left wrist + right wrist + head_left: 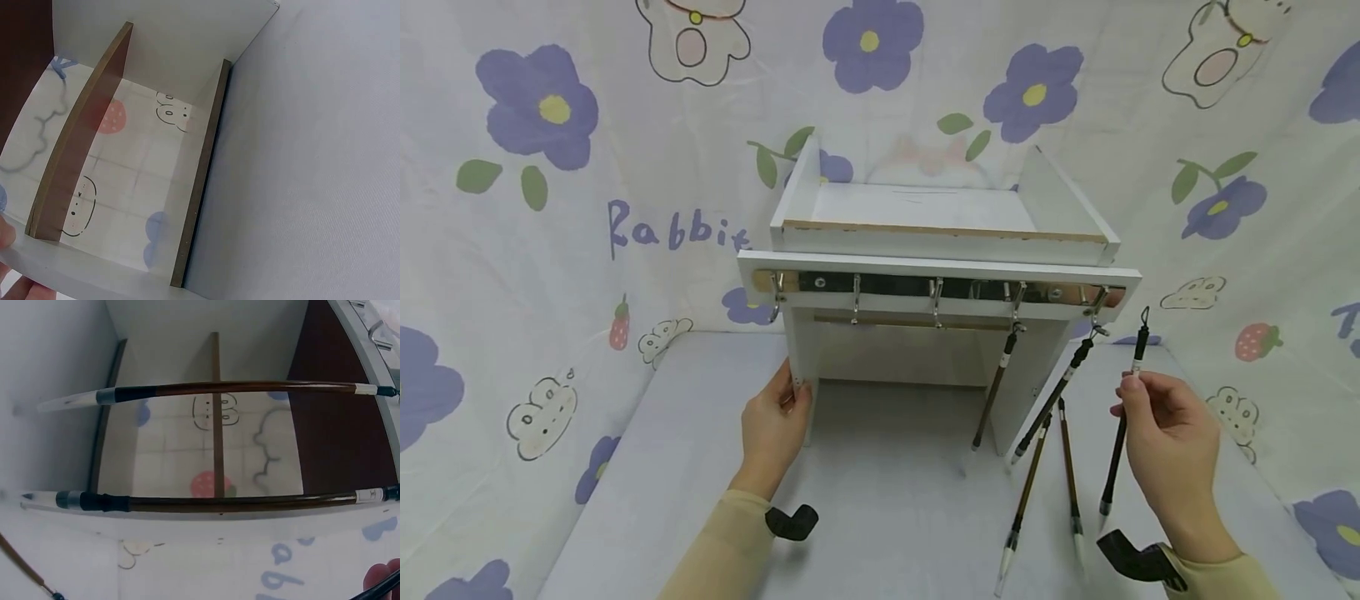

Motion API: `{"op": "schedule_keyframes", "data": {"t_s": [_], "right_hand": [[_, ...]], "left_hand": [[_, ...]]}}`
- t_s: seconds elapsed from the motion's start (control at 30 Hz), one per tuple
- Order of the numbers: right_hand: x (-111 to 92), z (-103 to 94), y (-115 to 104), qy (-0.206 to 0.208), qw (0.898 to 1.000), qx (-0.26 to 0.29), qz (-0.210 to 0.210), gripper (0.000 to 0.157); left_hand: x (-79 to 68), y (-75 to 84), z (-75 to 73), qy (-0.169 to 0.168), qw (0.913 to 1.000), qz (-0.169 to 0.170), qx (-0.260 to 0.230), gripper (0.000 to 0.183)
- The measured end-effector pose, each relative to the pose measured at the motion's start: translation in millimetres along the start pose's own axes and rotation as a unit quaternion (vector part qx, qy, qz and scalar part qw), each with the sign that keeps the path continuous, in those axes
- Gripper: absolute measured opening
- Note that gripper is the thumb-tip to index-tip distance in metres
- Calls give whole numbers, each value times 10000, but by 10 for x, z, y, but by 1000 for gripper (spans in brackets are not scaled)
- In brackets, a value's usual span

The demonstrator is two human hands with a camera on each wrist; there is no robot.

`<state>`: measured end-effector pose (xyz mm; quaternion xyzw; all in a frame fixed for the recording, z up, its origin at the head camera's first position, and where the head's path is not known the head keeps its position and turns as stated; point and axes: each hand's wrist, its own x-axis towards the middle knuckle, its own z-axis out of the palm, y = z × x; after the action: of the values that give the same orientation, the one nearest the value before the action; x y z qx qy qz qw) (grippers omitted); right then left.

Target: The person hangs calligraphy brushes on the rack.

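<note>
My right hand pinches a dark calligraphy brush near its top, between thumb and fingers. The brush points bristle end down, its hanging loop up, beside the right end of a white shelf. Only fingertips and part of that brush show in the right wrist view. My left hand grips the front edge of the shelf's left side panel. From the two right-hand hooks hang a brown brush and a darker brush, both with clear tip covers.
A metal hook rail runs along the shelf front, and its left hooks carry no brush. Two more brushes, one brown and another beside it, lie on the white table at right. Behind hangs a flowered cloth.
</note>
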<state>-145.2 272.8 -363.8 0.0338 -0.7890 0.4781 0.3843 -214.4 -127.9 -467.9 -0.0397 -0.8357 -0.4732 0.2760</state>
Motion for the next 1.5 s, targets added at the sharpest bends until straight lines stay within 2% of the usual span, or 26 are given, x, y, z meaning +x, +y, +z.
{"op": "schedule_keyframes", "data": {"t_s": [0.27, 0.4, 0.57, 0.73, 0.9, 1.1, 1.27, 1.37, 1.5], "right_hand": [[-20, 79, -71, -284, 9989, 367, -119, 12], [-52, 176, -149, -447, 9971, 448, -413, 9], [-101, 262, -198, -480, 9950, 491, -722, 5], [-131, 280, -247, -488, 9937, 629, -793, 7], [-129, 327, -487, -789, 9883, 957, -883, 9], [-130, 398, -751, -1300, 9820, 935, -1001, 10], [-123, 488, -699, -1626, 9776, 787, -1084, 18], [-129, 545, -630, -1808, 9731, 644, -1274, 21], [-148, 594, -661, -1976, 9689, 534, -1392, 21]], "left_hand": [[-7, -3, 2, -14, 10000, -78, -5, 45], [-6, 5, -6, -13, 10000, -60, -11, 46], [-16, -6, -6, 11, 10000, -58, 35, 46], [-21, -15, 7, -7, 10000, -32, 7, 46], [-10, -18, 2, 52, 10000, 22, -4, 45], [-4, -17, 0, 56, 10000, -6, 20, 45], [-5, -3, 0, 84, 10000, -23, -9, 44], [-5, 0, 1, 93, 10000, -10, 24, 44], [-8, -4, 4, 94, 9999, 12, 113, 44]]}}
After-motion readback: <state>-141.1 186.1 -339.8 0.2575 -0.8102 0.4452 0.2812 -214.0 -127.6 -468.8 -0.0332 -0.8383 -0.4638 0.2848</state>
